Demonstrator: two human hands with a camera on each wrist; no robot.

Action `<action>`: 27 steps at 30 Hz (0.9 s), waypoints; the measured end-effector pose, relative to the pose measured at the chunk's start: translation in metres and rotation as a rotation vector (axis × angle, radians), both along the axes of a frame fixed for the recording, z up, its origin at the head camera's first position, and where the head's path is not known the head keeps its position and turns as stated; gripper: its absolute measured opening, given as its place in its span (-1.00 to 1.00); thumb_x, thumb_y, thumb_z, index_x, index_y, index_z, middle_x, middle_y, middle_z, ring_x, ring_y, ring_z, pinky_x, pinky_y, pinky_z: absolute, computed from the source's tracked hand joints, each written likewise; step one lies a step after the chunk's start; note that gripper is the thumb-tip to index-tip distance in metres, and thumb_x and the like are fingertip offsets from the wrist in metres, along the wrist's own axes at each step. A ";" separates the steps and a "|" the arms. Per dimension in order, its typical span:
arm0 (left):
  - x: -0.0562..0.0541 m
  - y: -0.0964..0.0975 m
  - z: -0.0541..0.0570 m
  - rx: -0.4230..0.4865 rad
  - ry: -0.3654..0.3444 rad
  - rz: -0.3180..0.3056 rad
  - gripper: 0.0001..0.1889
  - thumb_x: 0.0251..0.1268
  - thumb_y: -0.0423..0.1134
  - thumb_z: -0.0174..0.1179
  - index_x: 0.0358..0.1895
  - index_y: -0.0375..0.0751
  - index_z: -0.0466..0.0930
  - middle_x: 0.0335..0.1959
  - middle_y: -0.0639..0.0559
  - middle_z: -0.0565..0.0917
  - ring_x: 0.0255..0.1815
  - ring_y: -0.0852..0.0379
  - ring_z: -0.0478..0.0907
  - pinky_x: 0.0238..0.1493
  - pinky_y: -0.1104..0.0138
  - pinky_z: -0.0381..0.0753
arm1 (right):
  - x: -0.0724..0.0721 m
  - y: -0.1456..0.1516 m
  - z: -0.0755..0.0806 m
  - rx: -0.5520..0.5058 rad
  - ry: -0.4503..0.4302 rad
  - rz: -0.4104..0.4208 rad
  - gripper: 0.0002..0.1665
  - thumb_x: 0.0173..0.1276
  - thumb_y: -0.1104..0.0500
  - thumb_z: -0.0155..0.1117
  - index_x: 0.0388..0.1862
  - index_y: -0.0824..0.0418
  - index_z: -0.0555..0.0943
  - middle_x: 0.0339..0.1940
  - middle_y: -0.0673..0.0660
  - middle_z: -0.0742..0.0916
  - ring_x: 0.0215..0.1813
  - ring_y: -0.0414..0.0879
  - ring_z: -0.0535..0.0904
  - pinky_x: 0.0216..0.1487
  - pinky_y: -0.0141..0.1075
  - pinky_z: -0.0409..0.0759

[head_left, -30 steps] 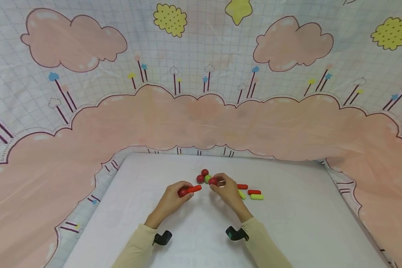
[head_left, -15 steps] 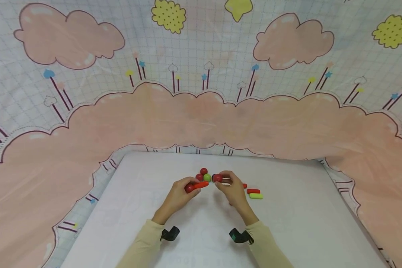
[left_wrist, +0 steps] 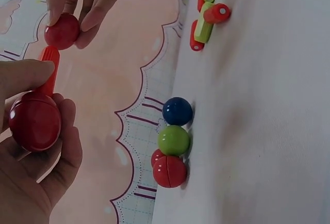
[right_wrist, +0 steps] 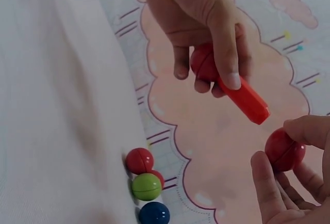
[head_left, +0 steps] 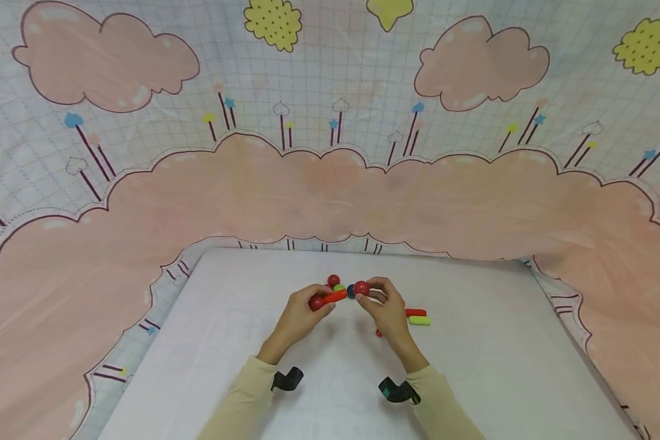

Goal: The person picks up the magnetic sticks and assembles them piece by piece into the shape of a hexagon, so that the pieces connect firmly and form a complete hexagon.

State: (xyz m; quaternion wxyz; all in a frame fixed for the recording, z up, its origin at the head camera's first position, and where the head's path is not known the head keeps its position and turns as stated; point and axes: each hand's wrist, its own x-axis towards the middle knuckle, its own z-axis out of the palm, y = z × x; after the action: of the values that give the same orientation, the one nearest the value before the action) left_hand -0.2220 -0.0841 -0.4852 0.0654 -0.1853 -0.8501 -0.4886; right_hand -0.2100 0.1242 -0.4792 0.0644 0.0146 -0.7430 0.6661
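My left hand [head_left: 302, 310] holds a red stick [head_left: 335, 296] with a red ball [left_wrist: 35, 122] at its near end. The thumb lies along the stick, and the other fingers curl around the ball. With fingertips and thumb, my right hand [head_left: 389, 315] pinches a second red ball [head_left: 361, 288]. The stick's free end points at this ball; the right wrist view shows a small gap between them. Both hands are raised above the white table [head_left: 330, 379]. Past them on the table sit a blue ball [left_wrist: 177, 111], a green ball [left_wrist: 174, 140] and two red balls [left_wrist: 169, 171].
Short red and yellow-green sticks [left_wrist: 204, 27] lie in a loose group to the right, partly hidden by the right hand in the head view. One yellow-green stick [head_left: 420, 320] shows beyond that wrist. A patterned cloth [head_left: 330, 195] hangs behind the table.
My left hand has moved right and a little away from me, bringing the stick's end closer to the right hand's ball. The right hand has shifted slightly right; the blue ball shows more.
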 end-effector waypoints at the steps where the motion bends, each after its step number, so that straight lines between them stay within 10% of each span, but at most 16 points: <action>1: 0.000 0.001 0.000 -0.002 0.001 0.001 -0.73 0.22 -0.26 0.36 -0.01 -0.03 0.64 -0.03 0.00 0.70 -0.02 0.02 0.59 0.04 0.10 0.65 | 0.000 0.000 0.000 0.001 -0.005 0.001 -0.53 0.25 0.24 0.42 0.09 0.20 0.47 0.12 0.19 0.59 0.13 0.03 0.64 0.05 -0.34 0.64; 27: 0.000 0.008 -0.002 -0.057 -0.018 -0.061 -0.68 0.25 -0.21 0.34 0.05 -0.04 0.57 -0.19 0.04 0.70 -0.27 0.16 0.56 -0.17 0.39 0.62 | 0.006 -0.010 -0.002 0.037 -0.028 0.106 -0.61 0.32 0.17 0.36 0.12 0.13 0.56 0.14 0.15 0.64 0.12 0.10 0.63 -0.03 -0.29 0.68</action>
State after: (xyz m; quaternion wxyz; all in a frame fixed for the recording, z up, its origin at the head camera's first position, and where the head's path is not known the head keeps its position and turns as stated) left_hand -0.2223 -0.0765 -0.4871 0.0378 -0.2085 -0.8582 -0.4676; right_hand -0.2041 0.1139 -0.4809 0.0183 0.0456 -0.7541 0.6549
